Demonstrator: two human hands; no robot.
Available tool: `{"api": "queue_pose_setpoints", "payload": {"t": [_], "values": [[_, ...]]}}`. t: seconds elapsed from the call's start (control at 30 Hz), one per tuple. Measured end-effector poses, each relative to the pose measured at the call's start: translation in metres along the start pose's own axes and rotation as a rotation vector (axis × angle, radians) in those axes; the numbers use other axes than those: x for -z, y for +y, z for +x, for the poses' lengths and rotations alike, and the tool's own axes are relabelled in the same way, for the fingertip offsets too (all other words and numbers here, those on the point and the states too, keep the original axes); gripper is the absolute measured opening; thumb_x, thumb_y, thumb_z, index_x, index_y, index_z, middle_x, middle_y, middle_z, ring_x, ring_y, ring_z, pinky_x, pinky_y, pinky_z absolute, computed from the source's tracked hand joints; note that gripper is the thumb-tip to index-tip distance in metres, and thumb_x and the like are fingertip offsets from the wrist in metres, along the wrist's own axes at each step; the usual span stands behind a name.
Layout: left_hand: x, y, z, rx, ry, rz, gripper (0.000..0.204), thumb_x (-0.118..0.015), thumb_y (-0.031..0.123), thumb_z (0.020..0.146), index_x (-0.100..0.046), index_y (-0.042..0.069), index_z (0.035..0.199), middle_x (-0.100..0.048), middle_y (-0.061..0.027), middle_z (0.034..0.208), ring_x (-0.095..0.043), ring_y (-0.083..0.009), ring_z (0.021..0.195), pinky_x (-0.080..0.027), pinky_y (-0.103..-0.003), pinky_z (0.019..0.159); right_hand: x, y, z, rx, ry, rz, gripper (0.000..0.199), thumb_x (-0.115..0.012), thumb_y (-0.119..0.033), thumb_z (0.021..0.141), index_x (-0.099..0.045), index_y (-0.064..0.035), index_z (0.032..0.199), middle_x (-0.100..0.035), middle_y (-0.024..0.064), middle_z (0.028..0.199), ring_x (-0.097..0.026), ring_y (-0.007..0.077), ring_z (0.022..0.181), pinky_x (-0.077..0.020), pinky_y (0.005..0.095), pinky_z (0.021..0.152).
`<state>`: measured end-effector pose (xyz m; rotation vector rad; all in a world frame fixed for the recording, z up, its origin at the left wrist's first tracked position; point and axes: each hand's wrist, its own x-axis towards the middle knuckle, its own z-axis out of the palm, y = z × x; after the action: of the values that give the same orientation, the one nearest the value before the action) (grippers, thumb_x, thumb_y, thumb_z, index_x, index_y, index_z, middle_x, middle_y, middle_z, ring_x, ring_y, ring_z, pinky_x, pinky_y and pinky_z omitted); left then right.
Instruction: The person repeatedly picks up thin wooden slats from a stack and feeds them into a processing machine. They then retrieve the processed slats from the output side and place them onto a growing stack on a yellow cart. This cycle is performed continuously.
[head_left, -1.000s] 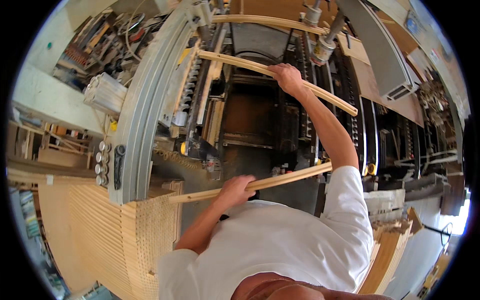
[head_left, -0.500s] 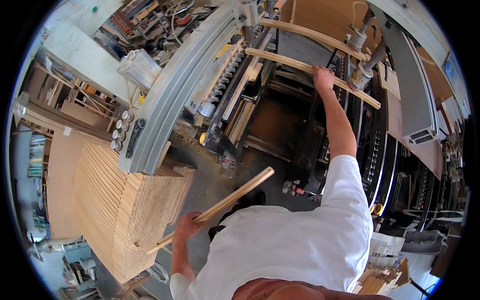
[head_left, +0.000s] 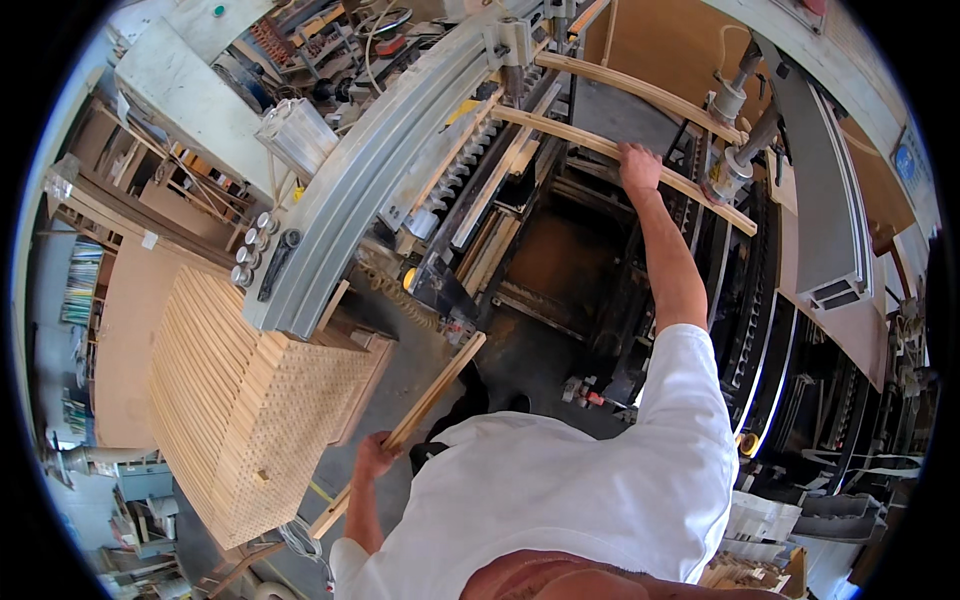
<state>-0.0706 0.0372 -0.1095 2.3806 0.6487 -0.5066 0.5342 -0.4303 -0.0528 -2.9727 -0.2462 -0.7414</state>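
My left hand [head_left: 375,457] is closed around a long, pale wooden strip [head_left: 440,386], which slants upward beside my body. Farther out, my right arm reaches over a machine, and my right hand [head_left: 640,170] is wrapped over the middle of another wooden strip [head_left: 563,129]. That strip lies across the machine from the left rail to the right side, near a metal cylinder [head_left: 727,180]. Behind it, a further wooden strip [head_left: 642,85] spans the same gap, roughly parallel. The undersides of my right fingers are hidden.
On the left stands a large stack of wooden strips [head_left: 295,430], end faces toward me. A grey metal beam [head_left: 350,205] arches above it, with a row of round knobs [head_left: 255,248]. Dark machine rails [head_left: 745,330] run along the right. A box with wood pieces [head_left: 750,572] sits lower right.
The strip in my left hand has swung to the left and stands steeper, its upper end closer to the machine's left leg. My right hand stays on its strip; the whole view has shifted slightly.
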Motion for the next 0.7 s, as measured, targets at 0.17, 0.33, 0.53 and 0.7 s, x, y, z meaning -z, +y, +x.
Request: {"api": "queue_pose_setpoints", "payload": {"t": [0.17, 0.33, 0.53, 0.7], "values": [[-0.002, -0.002, 0.000, 0.012, 0.020, -0.022, 0.030, -0.077, 0.018, 0.072, -0.072, 0.008, 0.100, -0.069, -0.0167, 0.081, -0.068, -0.0322, 0.079, -0.052, -0.040, 0.072, -0.001, -0.001, 0.002, -0.018, 0.000, 0.002, 0.031, -0.060, -0.012, 0.083, -0.067, -0.0205, 0.112, -0.068, 0.0061, 0.107, -0.064, 0.0295, 0.103, -0.0478, 0.0465, 0.085], [0.003, -0.013, -0.015, -0.003, 0.082, -0.054, 0.034, -0.079, 0.016, 0.071, -0.072, 0.008, 0.104, -0.070, -0.0171, 0.085, -0.068, -0.0337, 0.083, -0.051, -0.040, 0.075, 0.000, -0.004, 0.002, -0.031, -0.058, -0.003, 0.033, -0.057, -0.012, 0.084, -0.067, -0.0218, 0.115, -0.068, 0.0062, 0.111, -0.064, 0.0294, 0.105, -0.0474, 0.0471, 0.088], [0.053, 0.003, -0.068, 0.007, 0.165, -0.126, 0.036, -0.079, 0.014, 0.069, -0.072, 0.008, 0.104, -0.071, -0.0162, 0.090, -0.069, -0.0315, 0.084, -0.052, -0.038, 0.077, 0.003, -0.004, 0.009, -0.015, -0.143, -0.063, 0.023, -0.047, -0.022, 0.095, -0.066, -0.0162, 0.108, -0.068, 0.0131, 0.107, -0.066, 0.0364, 0.099, -0.0514, 0.0510, 0.082], [0.122, 0.001, -0.143, 0.201, 0.174, -0.363, 0.037, -0.078, 0.007, 0.070, -0.071, 0.004, 0.106, -0.072, -0.0090, 0.088, -0.066, -0.0176, 0.081, -0.052, -0.032, 0.077, -0.007, 0.005, 0.020, -0.047, -0.201, -0.099, 0.032, -0.052, -0.031, 0.096, -0.063, -0.0110, 0.119, -0.068, 0.0177, 0.108, -0.067, 0.0384, 0.100, -0.0549, 0.0504, 0.082]]}}
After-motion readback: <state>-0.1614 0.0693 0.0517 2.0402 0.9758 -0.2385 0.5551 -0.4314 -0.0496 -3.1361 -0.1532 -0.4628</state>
